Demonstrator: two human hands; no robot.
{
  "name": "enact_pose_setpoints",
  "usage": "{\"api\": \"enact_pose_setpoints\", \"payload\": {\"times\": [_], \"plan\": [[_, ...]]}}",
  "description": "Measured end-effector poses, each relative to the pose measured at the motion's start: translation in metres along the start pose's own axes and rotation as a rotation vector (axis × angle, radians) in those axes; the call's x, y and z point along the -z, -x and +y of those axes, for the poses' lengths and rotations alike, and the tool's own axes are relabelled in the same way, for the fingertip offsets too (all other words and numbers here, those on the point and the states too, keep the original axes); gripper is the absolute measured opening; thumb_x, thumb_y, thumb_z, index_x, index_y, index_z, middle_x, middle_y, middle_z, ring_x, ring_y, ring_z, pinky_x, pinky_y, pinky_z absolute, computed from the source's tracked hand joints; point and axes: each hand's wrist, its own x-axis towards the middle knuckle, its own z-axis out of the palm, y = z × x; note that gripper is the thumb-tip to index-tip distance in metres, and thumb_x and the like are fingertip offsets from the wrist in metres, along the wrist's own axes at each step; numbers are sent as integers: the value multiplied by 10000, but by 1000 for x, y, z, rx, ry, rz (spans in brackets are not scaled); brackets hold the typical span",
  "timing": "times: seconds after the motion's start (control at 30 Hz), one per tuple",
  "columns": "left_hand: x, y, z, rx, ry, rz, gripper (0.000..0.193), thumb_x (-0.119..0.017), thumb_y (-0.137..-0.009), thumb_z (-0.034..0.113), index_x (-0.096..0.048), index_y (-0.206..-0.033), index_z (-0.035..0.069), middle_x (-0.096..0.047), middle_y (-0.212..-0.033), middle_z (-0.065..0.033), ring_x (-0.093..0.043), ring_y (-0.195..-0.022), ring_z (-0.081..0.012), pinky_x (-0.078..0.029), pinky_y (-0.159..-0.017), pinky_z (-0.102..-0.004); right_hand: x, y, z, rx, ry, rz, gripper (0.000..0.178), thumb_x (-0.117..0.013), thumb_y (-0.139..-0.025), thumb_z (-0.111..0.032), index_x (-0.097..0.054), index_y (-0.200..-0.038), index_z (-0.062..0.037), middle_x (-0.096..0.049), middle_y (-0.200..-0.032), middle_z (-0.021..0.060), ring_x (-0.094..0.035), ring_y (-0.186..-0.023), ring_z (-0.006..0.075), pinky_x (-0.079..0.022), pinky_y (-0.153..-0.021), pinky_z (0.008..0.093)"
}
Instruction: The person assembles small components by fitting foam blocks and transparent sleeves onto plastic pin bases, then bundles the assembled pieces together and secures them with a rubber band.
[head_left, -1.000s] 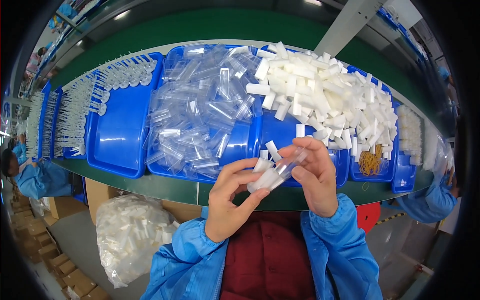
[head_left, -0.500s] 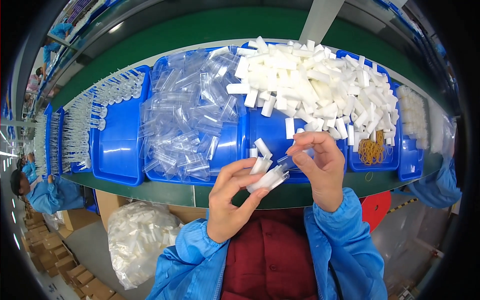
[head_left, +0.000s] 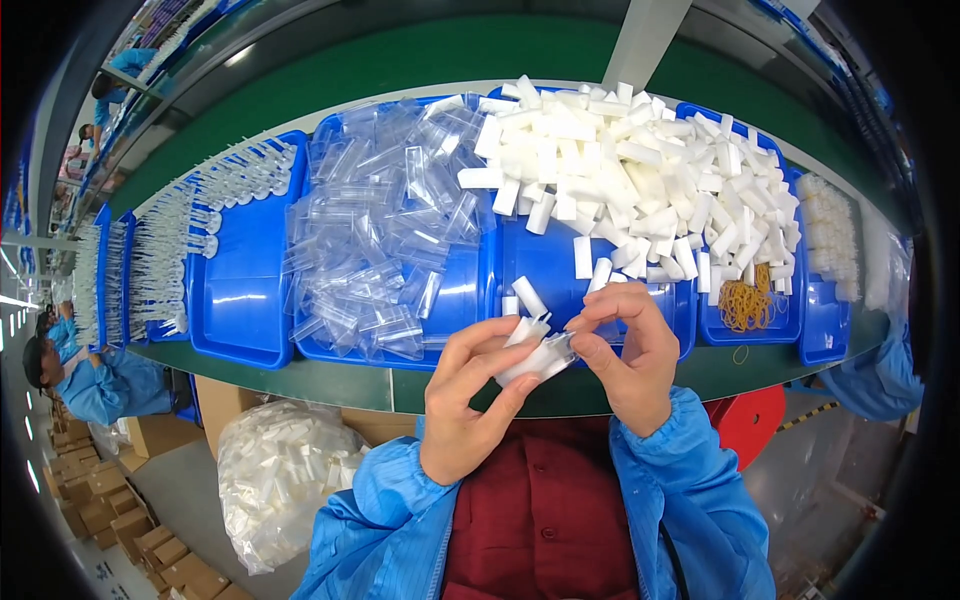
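In front of my chest, my left hand is closed around a small bundle of white foam pieces, some with clear plastic about them. At the right end of that bundle, the thumb and fingertips of my right hand pinch a clear plastic piece, mostly hidden by the fingers. Just beyond the bundle, a loose white foam block lies tilted in a blue tray. A large heap of white foam blocks fills the back of this tray and spills over its right side.
Left of the foam, clear plastic sleeves cover another blue tray. Farther left, a blue tray carries white stemmed parts. Yellow rubber bands lie at the right. A bag of foam pieces and a red reel sit below the table edge.
My right hand has moved slightly left and down, bringing its pinched fingertips against the bundle's end. The left hand keeps its grip almost in place. The view has shifted slightly.
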Motion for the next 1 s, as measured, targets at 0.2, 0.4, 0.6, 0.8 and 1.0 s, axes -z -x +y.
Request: {"api": "enact_pose_setpoints", "payload": {"times": [0.2,0.4,0.6,0.8,1.0], "plan": [[0,-5,5,-27,-57,-6,181,-732,-853,5,-713,-1033,8,-607,-1239,-145,-657,-1064,-263,-534,-873,-336,6,2,-3,144,137,-57,253,-821,-792,-123,-666,-985,-67,-665,-984,70,-573,-1018,221,-443,-913,346],[-9,-4,9,-69,-275,-30,183,-760,-810,2,-715,-986,21,-623,-1186,-157,-677,-958,-286,-567,-742,-339,9,1,-6,178,269,-52,239,-832,-760,-109,-681,-942,-76,-678,-972,63,-566,-993,228,-437,-886,349],[-14,-3,0,-259,-355,11,278,-815,-752,17,-717,-1012,34,-638,-1169,-147,-684,-927,-290,-578,-719,-333,13,-4,1,163,196,-34,244,-838,-735,-79,-690,-929,-77,-665,-957,61,-577,-947,217,-456,-824,330],[-16,-5,-1,-282,-481,1,341,-828,-707,7,-721,-1028,45,-642,-1168,-149,-685,-943,-305,-588,-744,-365,9,-2,-1,62,147,-22,223,-825,-752,-56,-693,-931,-61,-656,-916,51,-584,-902,176,-470,-795,299],[-11,-8,4,-229,-452,41,323,-809,-714,-12,-724,-1022,37,-642,-1176,-142,-685,-958,-298,-589,-750,-355,13,-3,-2,-4,93,-79,197,-824,-776,-75,-693,-922,-57,-646,-939,54,-601,-877,164,-483,-772,281]]}}
